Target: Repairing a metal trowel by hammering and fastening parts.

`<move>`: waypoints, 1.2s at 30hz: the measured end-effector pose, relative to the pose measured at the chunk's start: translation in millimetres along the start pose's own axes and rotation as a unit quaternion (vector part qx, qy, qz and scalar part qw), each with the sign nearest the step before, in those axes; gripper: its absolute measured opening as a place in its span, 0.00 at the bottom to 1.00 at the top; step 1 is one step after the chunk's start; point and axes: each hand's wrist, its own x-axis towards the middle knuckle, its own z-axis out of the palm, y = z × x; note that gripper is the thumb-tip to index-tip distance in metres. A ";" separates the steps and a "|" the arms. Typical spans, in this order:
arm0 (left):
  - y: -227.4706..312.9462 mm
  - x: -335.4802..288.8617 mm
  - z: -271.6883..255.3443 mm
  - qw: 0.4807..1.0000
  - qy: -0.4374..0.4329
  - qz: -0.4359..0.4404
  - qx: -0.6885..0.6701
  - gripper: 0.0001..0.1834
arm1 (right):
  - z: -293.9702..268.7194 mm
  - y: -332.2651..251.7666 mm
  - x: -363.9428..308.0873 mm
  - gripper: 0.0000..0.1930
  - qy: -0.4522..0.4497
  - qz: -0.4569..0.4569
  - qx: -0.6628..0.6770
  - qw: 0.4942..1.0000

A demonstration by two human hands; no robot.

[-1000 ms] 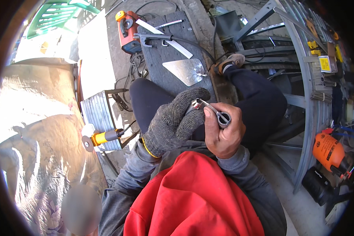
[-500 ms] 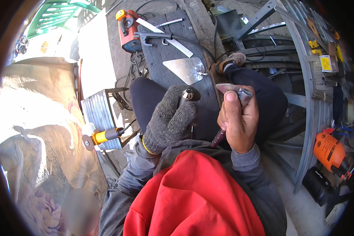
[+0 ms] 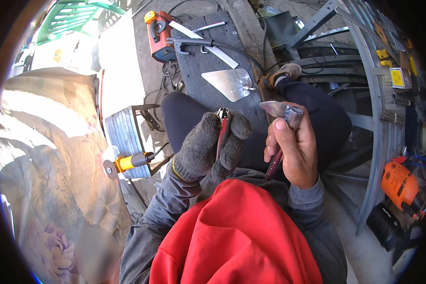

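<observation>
My left hand (image 3: 210,144), in a dark grey knitted glove, is closed around red-handled pliers (image 3: 223,124) with the metal jaws pointing up and away. My bare right hand (image 3: 296,151) grips a chipping hammer (image 3: 273,109) whose head has a flat pointed blade on the left and a short round tube end on the right. Its dark red handle (image 3: 274,165) shows below my fingers. The two tools are apart. Beyond my hands a bare triangular metal trowel blade (image 3: 229,84), with a small stub at its wide end, lies on a dark wooden board (image 3: 194,71).
On the board lie an electrode holder (image 3: 191,42) with its cable and a pale flat strip (image 3: 222,54). A red welding machine (image 3: 160,38) stands behind left. A yellow angle grinder (image 3: 128,163) rests at left. Right are a metal frame (image 3: 371,118) and an orange spray bottle (image 3: 398,184).
My left hand has turned and moved slightly right, so the red pliers handles now show. The hammer head has tilted a little, showing more of its tube end.
</observation>
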 end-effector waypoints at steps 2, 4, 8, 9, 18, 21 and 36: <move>-1.6 -4.4 -0.5 0.999 0.016 -0.011 -0.033 0.35 | 0.8 0.1 0.8 0.16 -0.006 -0.012 -0.011 1.000; -2.5 -5.1 -0.4 0.997 0.031 -0.022 -0.068 0.34 | 0.7 -0.3 2.5 0.18 -0.013 -0.016 -0.040 0.999; 7.7 2.0 -0.8 0.999 0.021 -0.021 0.015 0.29 | -17.9 1.7 7.8 0.17 -0.015 0.032 -0.121 0.992; 12.5 8.0 -3.9 0.992 0.041 -0.041 0.114 0.26 | -24.7 8.2 10.6 0.19 0.003 0.011 -0.171 0.985; -33.8 127.1 -116.0 0.519 0.106 0.145 0.836 0.20 | -96.6 70.3 53.7 0.18 0.097 -0.091 -0.421 0.897; -52.2 136.3 -136.6 0.466 0.126 0.128 0.866 0.20 | -106.9 90.9 52.8 0.24 0.095 -0.004 -0.347 0.933; -62.5 118.9 -116.5 0.564 0.109 -0.040 0.818 0.21 | -102.0 169.2 66.7 0.20 0.132 0.074 -0.256 0.955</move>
